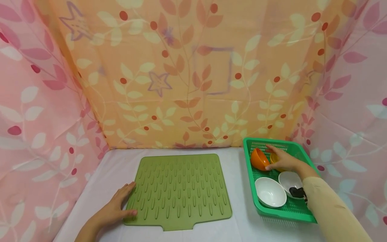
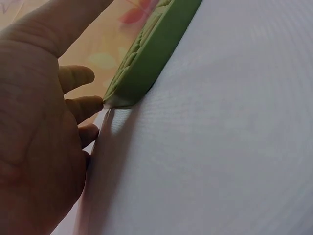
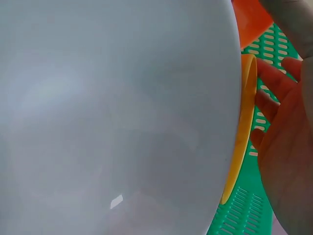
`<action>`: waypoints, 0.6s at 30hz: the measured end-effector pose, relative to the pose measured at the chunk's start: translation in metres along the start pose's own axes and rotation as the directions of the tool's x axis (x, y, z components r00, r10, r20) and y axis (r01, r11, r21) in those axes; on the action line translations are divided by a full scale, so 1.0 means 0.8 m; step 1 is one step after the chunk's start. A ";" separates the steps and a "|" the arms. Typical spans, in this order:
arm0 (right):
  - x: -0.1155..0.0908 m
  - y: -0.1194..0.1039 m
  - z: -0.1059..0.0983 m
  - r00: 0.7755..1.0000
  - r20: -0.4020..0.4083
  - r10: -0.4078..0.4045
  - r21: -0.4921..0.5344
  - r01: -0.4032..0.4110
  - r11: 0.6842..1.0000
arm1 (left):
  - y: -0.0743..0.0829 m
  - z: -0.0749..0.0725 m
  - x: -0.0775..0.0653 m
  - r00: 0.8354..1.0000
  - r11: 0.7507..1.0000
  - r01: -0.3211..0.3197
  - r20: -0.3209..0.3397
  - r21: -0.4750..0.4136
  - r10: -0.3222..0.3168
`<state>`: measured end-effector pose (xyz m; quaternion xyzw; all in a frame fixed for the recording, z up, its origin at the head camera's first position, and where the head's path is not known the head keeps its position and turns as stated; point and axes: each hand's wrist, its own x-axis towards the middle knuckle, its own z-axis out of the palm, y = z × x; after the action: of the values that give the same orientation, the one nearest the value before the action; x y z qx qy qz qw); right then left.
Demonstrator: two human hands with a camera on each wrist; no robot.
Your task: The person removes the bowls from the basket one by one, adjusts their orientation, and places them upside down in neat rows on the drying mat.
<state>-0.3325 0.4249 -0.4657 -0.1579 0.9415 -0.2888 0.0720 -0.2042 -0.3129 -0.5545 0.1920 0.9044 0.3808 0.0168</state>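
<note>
My left hand (image 1: 116,206) lies with fingers spread at the left edge of a green ridged drying mat (image 1: 181,188). In the left wrist view, the fingertips are right at the corner of the mat (image 2: 142,63). My right hand (image 1: 284,160) reaches into a green plastic basket (image 1: 255,201), fingers extended over an orange bowl (image 1: 259,159) and a yellow bowl (image 1: 274,162). Its thumb is at the orange bowl's rim. In the right wrist view, the fingers of the right hand (image 3: 286,117) are beside the yellow bowl's rim (image 3: 247,107), behind a large white bowl (image 3: 122,107).
Two white bowls, one at the front left (image 1: 270,192) and one under my right wrist (image 1: 288,181), sit in the basket. A white cloth (image 1: 239,188) covers the table. Patterned curtains (image 1: 187,67) enclose the back and both sides.
</note>
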 end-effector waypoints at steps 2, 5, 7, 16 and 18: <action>0.002 -0.003 0.000 1.000 -0.010 -0.002 -0.033 0.002 0.999 | 0.000 0.000 -0.001 1.000 1.000 -0.011 -0.009 0.012 0.011; 0.004 -0.007 0.002 0.999 -0.028 -0.027 -0.110 0.024 0.994 | 0.001 0.000 -0.003 1.000 0.999 -0.025 -0.019 0.024 0.025; 0.006 -0.010 0.004 0.998 -0.037 -0.041 -0.162 0.034 0.986 | 0.001 0.000 -0.003 0.999 0.999 -0.033 -0.023 0.031 0.034; 0.010 -0.016 0.011 0.998 -0.011 -0.060 -0.181 0.057 0.982 | -0.001 0.001 0.000 0.999 0.998 -0.042 -0.020 0.053 0.043; 0.010 -0.015 0.012 0.998 -0.003 -0.058 -0.165 0.057 0.985 | -0.002 0.001 0.000 0.999 0.997 -0.048 -0.022 0.062 0.050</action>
<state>-0.3346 0.4075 -0.4673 -0.1895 0.9574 -0.2126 0.0468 -0.2048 -0.3134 -0.5565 0.2099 0.9108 0.3553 -0.0093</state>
